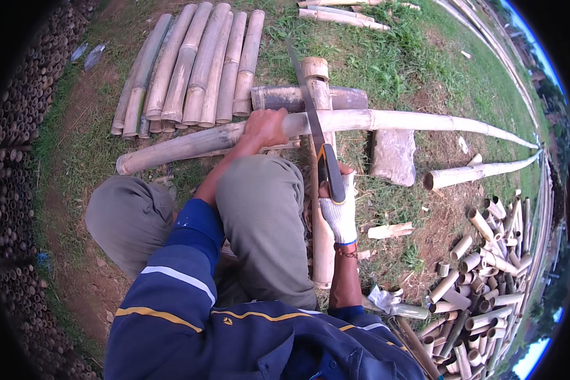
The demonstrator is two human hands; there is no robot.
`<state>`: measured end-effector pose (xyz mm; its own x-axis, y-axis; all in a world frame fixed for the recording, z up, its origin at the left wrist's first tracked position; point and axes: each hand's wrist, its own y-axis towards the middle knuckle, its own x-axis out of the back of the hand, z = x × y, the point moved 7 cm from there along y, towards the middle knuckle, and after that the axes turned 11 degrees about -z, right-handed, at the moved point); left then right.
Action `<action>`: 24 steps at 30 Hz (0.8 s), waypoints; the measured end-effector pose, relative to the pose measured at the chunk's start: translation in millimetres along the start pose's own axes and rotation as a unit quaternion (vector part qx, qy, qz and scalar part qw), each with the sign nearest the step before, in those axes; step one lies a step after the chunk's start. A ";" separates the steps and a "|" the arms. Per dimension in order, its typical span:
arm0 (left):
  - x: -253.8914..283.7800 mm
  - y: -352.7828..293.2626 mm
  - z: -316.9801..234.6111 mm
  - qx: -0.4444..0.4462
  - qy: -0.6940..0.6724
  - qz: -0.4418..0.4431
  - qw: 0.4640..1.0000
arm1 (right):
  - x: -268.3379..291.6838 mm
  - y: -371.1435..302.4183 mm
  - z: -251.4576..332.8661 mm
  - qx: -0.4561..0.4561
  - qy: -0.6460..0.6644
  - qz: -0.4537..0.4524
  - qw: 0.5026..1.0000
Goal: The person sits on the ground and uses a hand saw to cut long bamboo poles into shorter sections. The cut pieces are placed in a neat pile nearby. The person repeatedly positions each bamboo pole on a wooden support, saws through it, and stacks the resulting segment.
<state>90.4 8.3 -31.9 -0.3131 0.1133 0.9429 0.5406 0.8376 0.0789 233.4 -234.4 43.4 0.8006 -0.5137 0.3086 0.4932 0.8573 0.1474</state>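
A long pale bamboo pole [405, 120] lies crosswise before me, resting over other bamboo pieces. My left hand [266, 128], bare, is wrapped round the pole left of the saw. In a white fingerless glove, my right hand [339, 201] grips the black and orange handle of a hand saw [313, 120]. The blade lies across the top of the pole, its tip pointing away from me. Whether it has cut into the bamboo, I cannot tell. Under the pole, an upright-running bamboo support [323, 253] and a dark bamboo piece [278, 98] show.
Cut bamboo lengths [202, 69] lie side by side at the far left. A flat stone block [394, 157] sits right of the saw. Another bamboo pole [475, 172] lies beyond it. Short offcuts [481, 285] are heaped at the right; stacked bamboo ends [38, 95] line the left.
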 end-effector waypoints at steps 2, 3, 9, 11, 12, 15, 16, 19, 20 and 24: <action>0.4 -0.1 -7.1 0.007 -0.013 0.005 1.000 | 13.5 -30.9 -10.6 -0.020 -0.010 0.000 1.000; 0.5 -1.6 -10.7 0.005 -0.015 0.010 1.000 | 19.7 -48.1 -20.2 -0.112 -0.011 -0.002 0.994; 1.0 -3.9 -2.5 0.009 -0.010 0.033 0.999 | 51.8 -133.1 -24.6 -0.089 -0.059 -0.002 0.994; -0.1 -4.6 -1.9 0.005 -0.011 0.043 0.999 | 73.9 -186.6 -37.6 -0.320 0.196 -0.017 0.927; -1.6 -2.3 -3.8 0.003 -0.011 0.047 0.999 | 83.4 -211.8 -40.1 -0.430 0.331 -0.067 0.837; 0.5 0.3 -7.3 0.006 -0.009 0.045 0.999 | 111.8 -233.1 -65.8 -0.312 0.214 -0.098 0.920; 2.3 2.4 -5.6 0.003 -0.011 0.040 0.999 | 118.3 -222.7 -77.2 -0.252 0.074 -0.085 0.961; -1.3 -9.3 0.8 0.020 -0.016 0.034 0.999 | 67.5 -124.0 -43.1 -0.105 -0.111 0.036 0.988; 0.2 -10.0 -6.7 0.023 -0.019 0.037 0.999 | 41.7 -86.5 -46.8 -0.014 -0.097 0.002 0.995; 8.5 -1.0 -12.9 0.010 -0.002 0.033 0.999 | -7.1 9.7 -5.0 -0.058 0.039 -0.029 0.997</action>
<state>97.3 1.6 -19.8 -0.2810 0.1710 0.9444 0.5451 0.8383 0.0104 234.2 -222.7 37.9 0.7913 -0.5678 0.2270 0.5724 0.8184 0.0519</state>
